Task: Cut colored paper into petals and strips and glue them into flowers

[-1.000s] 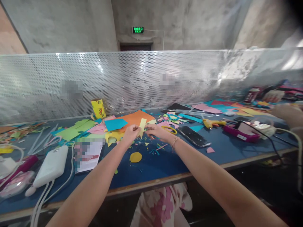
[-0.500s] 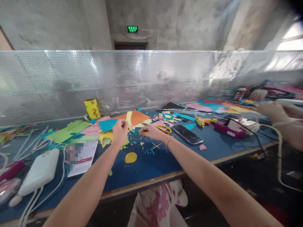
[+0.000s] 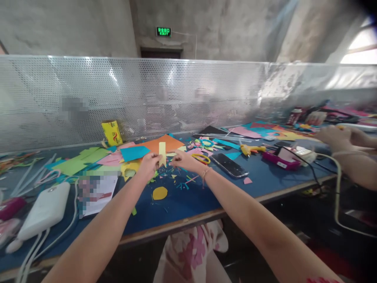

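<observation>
Centre: one yellow paper strip (image 3: 162, 152), one yellow paper disc (image 3: 160, 193), one pair of scissors (image 3: 201, 158), one smartphone (image 3: 229, 165). Right of centre: one glue gun (image 3: 250, 149). Lower left: one white power bank (image 3: 44, 210). Top: one exit sign (image 3: 163, 31).

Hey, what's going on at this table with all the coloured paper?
A person works at a blue table littered with paper scraps. Their left hand pinches a pale yellow strip upright above the scraps. The right hand is close beside it, fingers toward the strip; whether it grips too is hard to tell. Yellow scissors and a phone lie just right of the hands. Farther right, another person's hands are busy.
</observation>
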The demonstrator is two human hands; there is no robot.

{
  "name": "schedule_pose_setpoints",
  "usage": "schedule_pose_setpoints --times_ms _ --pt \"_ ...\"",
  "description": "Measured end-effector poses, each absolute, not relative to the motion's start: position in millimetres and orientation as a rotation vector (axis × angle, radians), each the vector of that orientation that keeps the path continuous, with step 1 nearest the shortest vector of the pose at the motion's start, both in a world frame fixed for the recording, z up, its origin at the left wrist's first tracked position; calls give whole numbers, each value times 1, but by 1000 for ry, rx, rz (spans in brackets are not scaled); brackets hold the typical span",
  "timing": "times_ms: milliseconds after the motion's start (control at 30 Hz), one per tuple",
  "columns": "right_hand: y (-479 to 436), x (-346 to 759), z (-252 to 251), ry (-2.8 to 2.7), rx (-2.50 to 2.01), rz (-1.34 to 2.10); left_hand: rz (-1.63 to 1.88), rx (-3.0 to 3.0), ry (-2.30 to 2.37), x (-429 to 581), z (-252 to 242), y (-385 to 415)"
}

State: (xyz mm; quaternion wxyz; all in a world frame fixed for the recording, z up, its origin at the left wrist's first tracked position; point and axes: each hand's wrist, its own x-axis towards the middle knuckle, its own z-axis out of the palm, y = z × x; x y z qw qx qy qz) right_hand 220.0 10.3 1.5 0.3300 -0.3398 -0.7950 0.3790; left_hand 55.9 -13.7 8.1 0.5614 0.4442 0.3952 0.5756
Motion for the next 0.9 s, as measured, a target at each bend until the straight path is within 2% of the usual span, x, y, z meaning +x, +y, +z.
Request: schedule_pose_setpoints --times_ms 233,467,733,900 --pt "8 213 -2 -2030 -695 1142 1223 944 720 54 11 -14" --pt "11 215 -2 -2054 -697 1005 1193 931 673 54 11 -14" --pt "17 220 -3 -2000 -876 962 1537 690 504 32 26 -8" --pt "14 225 2 -2162 -1113 705 1737 560 235 11 50 -17"
